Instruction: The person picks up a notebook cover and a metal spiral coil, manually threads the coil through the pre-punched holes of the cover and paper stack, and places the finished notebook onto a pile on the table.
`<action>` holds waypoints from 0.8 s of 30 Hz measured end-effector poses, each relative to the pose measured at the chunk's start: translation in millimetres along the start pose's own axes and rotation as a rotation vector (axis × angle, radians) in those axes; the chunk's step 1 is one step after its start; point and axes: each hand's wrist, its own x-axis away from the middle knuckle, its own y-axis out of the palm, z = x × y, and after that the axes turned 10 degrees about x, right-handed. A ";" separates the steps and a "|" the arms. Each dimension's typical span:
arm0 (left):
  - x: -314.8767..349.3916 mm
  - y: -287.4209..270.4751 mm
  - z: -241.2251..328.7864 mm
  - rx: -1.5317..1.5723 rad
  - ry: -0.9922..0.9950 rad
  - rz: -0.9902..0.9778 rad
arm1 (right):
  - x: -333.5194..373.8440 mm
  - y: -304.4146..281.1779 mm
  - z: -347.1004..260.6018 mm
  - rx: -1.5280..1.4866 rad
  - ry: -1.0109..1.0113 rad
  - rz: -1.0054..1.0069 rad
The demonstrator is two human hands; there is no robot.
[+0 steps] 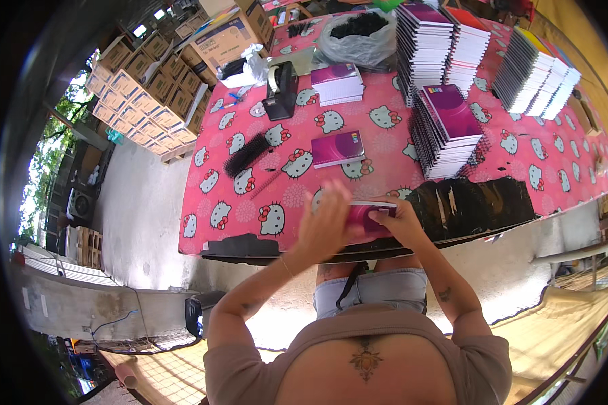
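Containers first: translucent plastic bag (378, 55) at the far side of the worktop (294, 214), which has a pink cover printed with cartoon cats — bag is open at the top, heaped with a dark mass that looks like black binding coils. Brown cardboard carton (224, 46) stands at the far left corner; contents can't be made out. Crumpled white plastic bag (253, 69) beside it, something black in or against it. More brown cartons (142, 101) stacked on the floor past the left edge, insides not visible.

Edges: near edge runs right below both hands, by the person's lap. Black patch (476, 206), torn-looking, along that edge to the right of the hands. Visible pink cover stretches from the left hand to the left edge. Right side is tighter — tall stack of purple-covered spiral notebooks (447, 138) just beyond the right hand. Black bristly bundle of coils (246, 155) and a thin reddish coil (267, 183) lie ahead and to the left; closed purple notebook (338, 149) straight ahead.

Small purple-covered notebook (362, 217) is between the hands, near edge. Right hand (404, 221) grips its right end, thumb on top. Left hand (325, 219) at its left end, fingers extended, not grasping; motion-blurred, contact can't be told.
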 end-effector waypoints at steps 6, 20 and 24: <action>22.9 32.9 7.0 0.075 0.098 0.150 | 0.4 0.2 -26.8 -0.192 0.099 0.106; -30.2 -8.2 3.8 -0.093 0.000 0.146 | 5.1 0.9 -31.5 -0.137 0.037 0.013; 20.4 31.9 27.8 0.115 0.183 0.184 | 5.9 2.2 -29.6 -0.210 -0.019 0.048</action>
